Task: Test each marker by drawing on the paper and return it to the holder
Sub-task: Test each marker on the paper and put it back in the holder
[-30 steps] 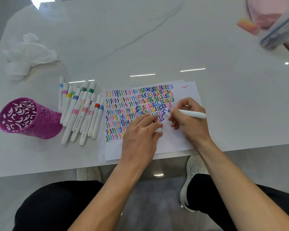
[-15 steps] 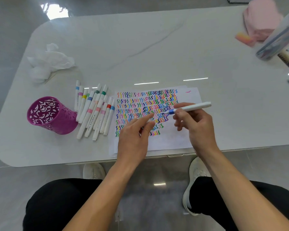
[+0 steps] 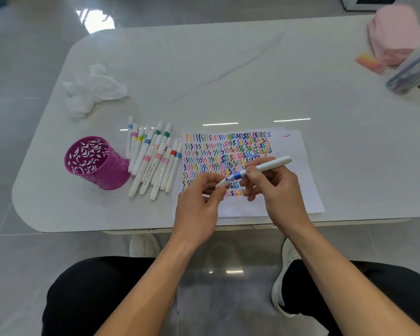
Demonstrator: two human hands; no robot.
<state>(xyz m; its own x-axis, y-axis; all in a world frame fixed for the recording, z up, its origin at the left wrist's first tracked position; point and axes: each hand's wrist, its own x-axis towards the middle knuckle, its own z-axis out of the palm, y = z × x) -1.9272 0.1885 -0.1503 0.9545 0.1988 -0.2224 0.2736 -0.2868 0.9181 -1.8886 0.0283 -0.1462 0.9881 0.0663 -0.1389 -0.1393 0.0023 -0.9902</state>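
Note:
My right hand (image 3: 275, 187) grips a white marker with a blue band (image 3: 264, 167), lifted above the paper (image 3: 296, 190). My left hand (image 3: 200, 204) pinches the white cap (image 3: 221, 184) at the marker's tip end; the cap meets the blue tip. The paper carries rows of coloured squiggles. A purple perforated holder (image 3: 96, 163) stands at the left with no markers visible inside. Several white markers with coloured bands (image 3: 153, 158) lie in a pile between the holder and the paper.
Crumpled white tissue (image 3: 92, 89) lies at the back left of the white table (image 3: 228, 81). A pink cloth (image 3: 395, 35), an orange-pink eraser (image 3: 370, 61) and a clear case of pens (image 3: 412, 69) sit at the far right. The table's near edge runs just under my wrists.
My right hand lifted the blue marker off the paper. My left hand rose from the sheet with the cap and brought it to the marker's tip. The view pulled back from the table.

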